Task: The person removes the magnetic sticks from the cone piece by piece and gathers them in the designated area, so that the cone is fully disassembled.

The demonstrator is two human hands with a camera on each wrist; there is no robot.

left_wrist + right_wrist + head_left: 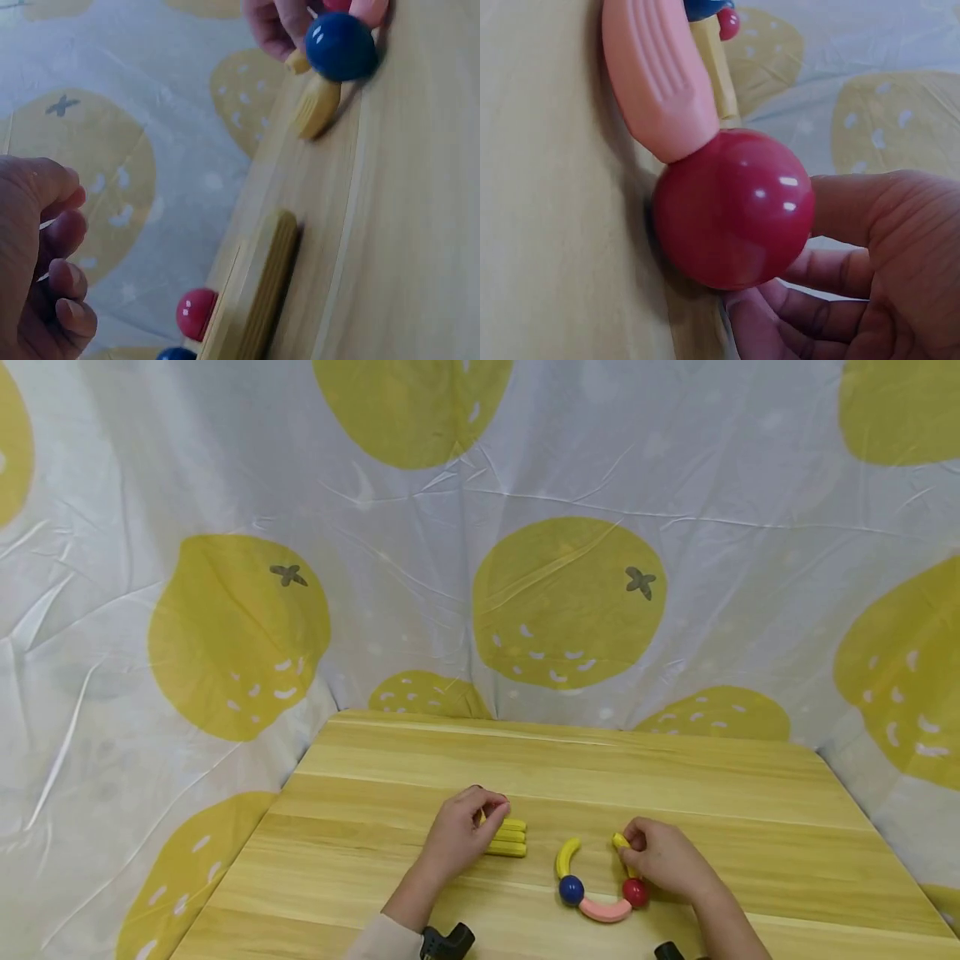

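My right hand pinches a yellow curved piece that meets a red ball. A pink curved piece joins that ball to a blue ball, and another yellow curved piece extends from the blue one, forming a U. Just above several straight yellow sticks, laid side by side, hovers my left hand, its fingers loosely curled around nothing. Beyond the sticks, the left wrist view shows a second red ball and part of another blue ball, both hidden in the head view.
Everything lies on a wood-grain table. A pale curtain printed with yellow fruit hangs behind the table and along its sides. Black wrist devices show at the lower edge of the head view.
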